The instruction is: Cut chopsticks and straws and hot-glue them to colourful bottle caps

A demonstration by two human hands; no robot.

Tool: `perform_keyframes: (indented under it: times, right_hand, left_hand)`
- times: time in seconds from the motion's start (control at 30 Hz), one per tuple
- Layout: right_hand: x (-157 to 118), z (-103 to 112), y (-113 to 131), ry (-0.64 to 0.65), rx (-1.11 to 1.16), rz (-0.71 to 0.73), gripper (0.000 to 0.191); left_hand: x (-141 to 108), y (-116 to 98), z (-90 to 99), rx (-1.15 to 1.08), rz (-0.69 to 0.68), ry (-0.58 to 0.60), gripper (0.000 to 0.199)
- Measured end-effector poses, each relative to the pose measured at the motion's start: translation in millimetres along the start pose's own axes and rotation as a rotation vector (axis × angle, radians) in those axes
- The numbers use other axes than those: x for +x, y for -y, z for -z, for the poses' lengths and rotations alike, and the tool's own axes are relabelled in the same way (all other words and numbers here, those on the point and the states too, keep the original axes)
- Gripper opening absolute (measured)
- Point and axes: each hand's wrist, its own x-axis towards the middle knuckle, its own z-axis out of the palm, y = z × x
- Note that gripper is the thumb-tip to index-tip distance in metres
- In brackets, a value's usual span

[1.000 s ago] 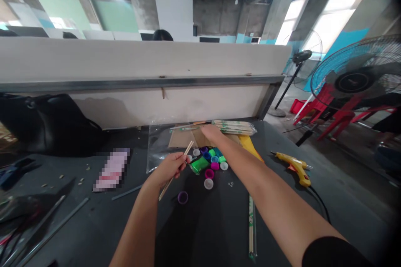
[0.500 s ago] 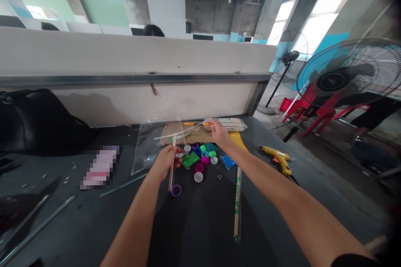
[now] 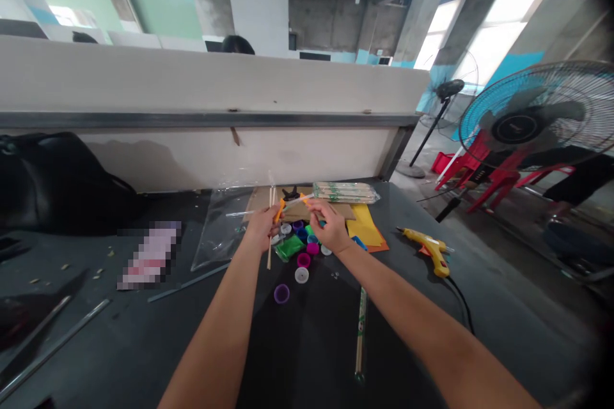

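Observation:
My left hand (image 3: 260, 229) grips a pair of thin wooden sticks (image 3: 270, 249) standing nearly upright, with a small orange piece (image 3: 280, 211) beside its fingertips. My right hand (image 3: 330, 227) pinches a thin clear straw (image 3: 295, 201) with orange on it, close to those sticks. Below my hands lie several coloured bottle caps (image 3: 303, 260) and a green packet (image 3: 290, 248). A purple cap (image 3: 281, 294) sits apart, nearer me. Behind them, a cardboard sheet (image 3: 330, 211) rests on a clear plastic bag (image 3: 215, 230).
A bundle of wrapped chopsticks (image 3: 345, 192) and yellow paper (image 3: 364, 230) lie at the back. A yellow glue gun (image 3: 426, 252) is to the right. Metal rods (image 3: 52, 345) and a black bag (image 3: 57, 172) are left. A partition (image 3: 192, 83) stands behind the table.
My right hand has come back from the chopstick bundle toward my left hand, and the two hands now meet above the caps. The sticks have stayed upright in my left hand.

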Motion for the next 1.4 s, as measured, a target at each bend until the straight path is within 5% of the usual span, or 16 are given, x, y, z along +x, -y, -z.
perform_keyframes:
  times: [0.2, 0.33, 0.43, 0.53, 0.7, 1.2, 1.4]
  right_hand:
    - [4.4, -2.3, -0.4, -0.109, 0.559, -0.516, 0.021]
    - [12.9, 5.7, -8.6, 0.031, 0.586, -0.731, 0.030]
    - [15.1, 5.3, -7.7, 0.103, 0.292, -0.562, 0.041]
    - [13.5, -0.7, 0.1, 0.086, 0.016, -0.364, 0.073]
    - [9.8, -8.4, 5.5, 0.092, -0.098, -0.369, 0.109]
    - [5.5, -11.1, 15.8, 0.267, -0.104, -0.450, 0.112]
    - [2.8, -14.3, 22.7, 0.240, -0.284, -0.459, 0.109]
  left_hand:
    - [6.4, 11.7, 6.7, 0.111, -0.155, 0.033, 0.037]
    - [8.7, 16.6, 3.8, 0.171, -0.190, 0.064, 0.049]
    - [5.8, 18.5, -4.1, 0.176, -0.170, 0.113, 0.054]
    - [-1.0, 16.2, -12.6, 0.126, -0.122, 0.195, 0.053]
    - [-13.0, 6.8, -21.8, 0.061, -0.023, 0.242, 0.050]
    - [-9.8, 2.5, -12.5, 0.350, -0.088, 0.246, 0.036]
    - [-14.2, 3.2, -20.1, 0.208, 0.001, 0.211, 0.038]
